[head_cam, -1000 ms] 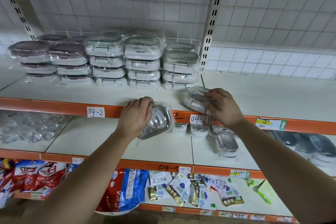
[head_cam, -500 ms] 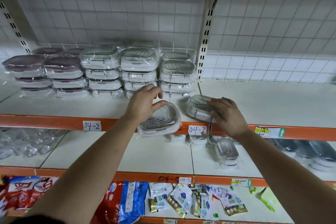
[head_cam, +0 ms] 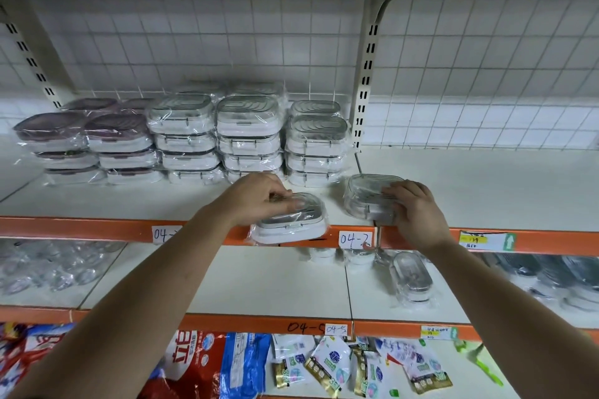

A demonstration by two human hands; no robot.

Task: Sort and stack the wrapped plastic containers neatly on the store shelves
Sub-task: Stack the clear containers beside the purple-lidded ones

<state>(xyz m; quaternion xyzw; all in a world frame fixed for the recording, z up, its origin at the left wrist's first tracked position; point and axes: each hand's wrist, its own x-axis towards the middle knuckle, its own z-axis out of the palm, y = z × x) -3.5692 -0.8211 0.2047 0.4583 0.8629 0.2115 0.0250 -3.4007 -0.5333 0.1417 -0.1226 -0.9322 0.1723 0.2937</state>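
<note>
A first container (head_cam: 291, 220), film-wrapped, white-bodied with a clear ribbed lid, is being held level at the orange front lip of the upper shelf (head_cam: 486, 185), the left hand (head_cam: 259, 197) gripping its top. A second container (head_cam: 366, 201) of the same kind is lying just to its right on the shelf, slightly tilted, with the right hand (head_cam: 418, 210) clasping its near side. Behind them, white stacks (head_cam: 248, 136) are standing in neat columns, with purple-lidded stacks (head_cam: 87, 139) sitting beside them on the left.

Two hands (left hand (head_cam: 256, 201), right hand (head_cam: 416, 214)), one wrapped container (head_cam: 291, 227) under each. Beyond hands, front row: two purple-lidded stacks (head_cam: 120, 146), three clear-lidded stacks (head_cam: 248, 136).
</note>
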